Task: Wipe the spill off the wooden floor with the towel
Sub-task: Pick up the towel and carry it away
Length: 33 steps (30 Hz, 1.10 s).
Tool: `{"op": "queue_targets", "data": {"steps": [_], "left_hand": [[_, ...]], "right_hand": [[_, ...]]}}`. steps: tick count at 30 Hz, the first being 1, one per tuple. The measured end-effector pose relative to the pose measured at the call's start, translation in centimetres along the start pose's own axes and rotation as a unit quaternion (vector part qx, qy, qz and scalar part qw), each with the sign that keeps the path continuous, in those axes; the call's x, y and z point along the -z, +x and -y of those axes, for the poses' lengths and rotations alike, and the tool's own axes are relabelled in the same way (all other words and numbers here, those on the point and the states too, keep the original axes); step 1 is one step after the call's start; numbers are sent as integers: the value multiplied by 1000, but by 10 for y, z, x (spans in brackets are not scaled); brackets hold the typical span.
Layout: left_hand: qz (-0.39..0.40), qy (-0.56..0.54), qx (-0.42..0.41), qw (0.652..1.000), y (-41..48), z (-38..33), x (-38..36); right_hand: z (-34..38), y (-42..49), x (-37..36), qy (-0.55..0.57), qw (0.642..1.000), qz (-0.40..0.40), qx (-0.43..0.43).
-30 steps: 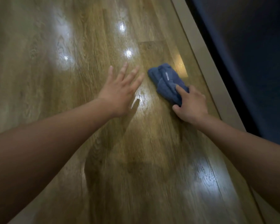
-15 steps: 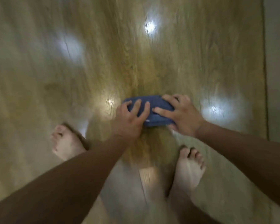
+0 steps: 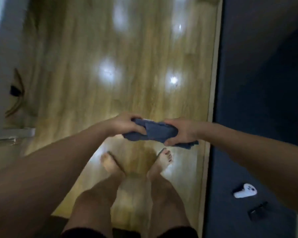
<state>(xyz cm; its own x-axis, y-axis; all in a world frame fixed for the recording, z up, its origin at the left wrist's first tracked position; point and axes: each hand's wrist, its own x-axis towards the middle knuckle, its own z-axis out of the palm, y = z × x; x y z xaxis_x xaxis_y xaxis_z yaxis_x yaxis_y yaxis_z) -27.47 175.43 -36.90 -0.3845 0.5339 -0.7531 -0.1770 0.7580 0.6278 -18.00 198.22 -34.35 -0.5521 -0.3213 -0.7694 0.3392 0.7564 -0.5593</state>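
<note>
Towel (image 3: 156, 133): blue, bunched, held in the air above the wooden floor (image 3: 136, 83), off the boards.
Left hand (image 3: 125, 125): fingers curled round one end.
Right hand (image 3: 181, 133): clamped on the other end, likely to refold or wring it.
Spill: not distinguishable among blurred glare patches.
Bare feet (image 3: 110, 165): on the boards below the towel.
Dark blue surface (image 3: 256, 100): at right, bearing a white controller (image 3: 245, 191) and a black object (image 3: 258, 211).
Containers: none visible.

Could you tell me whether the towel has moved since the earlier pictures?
Yes, upward: the towel lay on the wooden floor; now left hand and right hand grip it above the floor.
</note>
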Motion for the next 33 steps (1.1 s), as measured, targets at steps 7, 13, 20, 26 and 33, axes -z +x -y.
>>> {"op": "queue_targets", "data": {"steps": [7,13,20,26,33], "left_hand": [[-365,-437,-39,821,-223,-81,55],[-421,-569,-224,670,-397,-18,54],[-486,-586,-260,594,-598,130,41],[-485,-633,-293,528,-688,210,27],[-616,-630,-211,423,-732,271,50]], "right_hand": [[212,-109,27,183,952,-189,158],[399,-117,-94,147,925,-201,288],[555,-131,-216,291,906,-117,285],[641,-128,-276,303,928,69,206],[741,-64,-303,189,929,39,317]]}}
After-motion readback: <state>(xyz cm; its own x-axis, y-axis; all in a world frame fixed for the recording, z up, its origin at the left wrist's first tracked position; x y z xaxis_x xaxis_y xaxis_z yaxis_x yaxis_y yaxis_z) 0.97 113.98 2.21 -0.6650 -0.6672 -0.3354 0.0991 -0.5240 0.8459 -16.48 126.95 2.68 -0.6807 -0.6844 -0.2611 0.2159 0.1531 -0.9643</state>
